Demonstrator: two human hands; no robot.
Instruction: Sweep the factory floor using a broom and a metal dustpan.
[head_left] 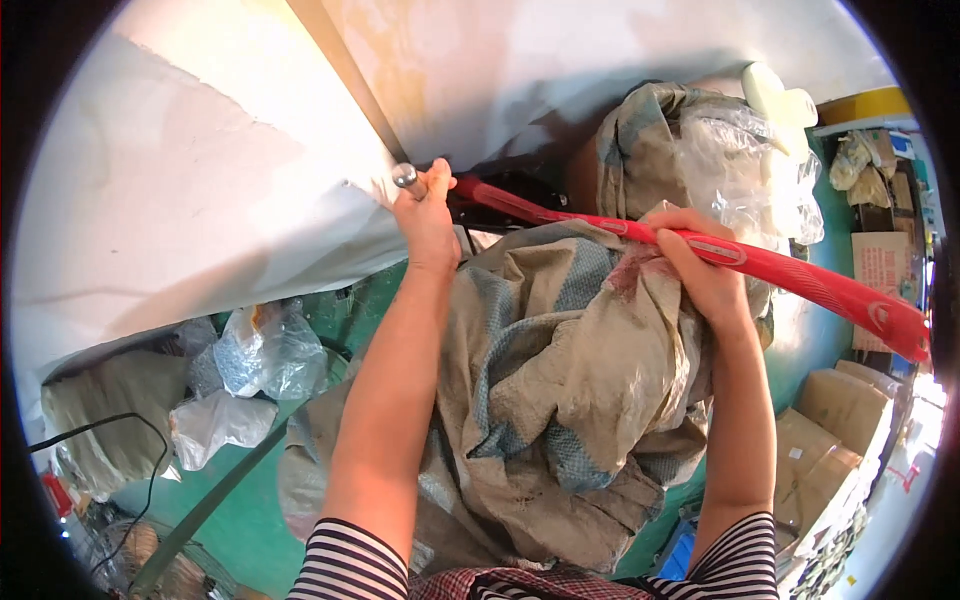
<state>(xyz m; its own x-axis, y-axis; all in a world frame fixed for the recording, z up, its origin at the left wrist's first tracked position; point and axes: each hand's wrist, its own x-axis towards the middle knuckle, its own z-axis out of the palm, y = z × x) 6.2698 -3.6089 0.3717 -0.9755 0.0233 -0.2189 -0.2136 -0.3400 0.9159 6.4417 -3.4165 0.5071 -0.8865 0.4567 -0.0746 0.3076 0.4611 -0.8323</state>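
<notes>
My left hand (pixel 425 215) is closed around the metal end (pixel 405 177) of a long tool, right at the edge of a big white sheet (pixel 200 190). My right hand (pixel 700 265) grips the red handle (pixel 790 270) of the same tool, which runs from upper middle toward the right rim. Below both hands lies a heap of worn grey woven sacks (pixel 560 390). Both sleeves are striped.
Clear plastic bags (pixel 265 350) lie at the left on a green floor (pixel 250 510). More sacks and crumpled plastic (pixel 740 170) pile up behind. Cardboard boxes (pixel 835 420) stand at the right. A black cable (pixel 110 425) loops at lower left.
</notes>
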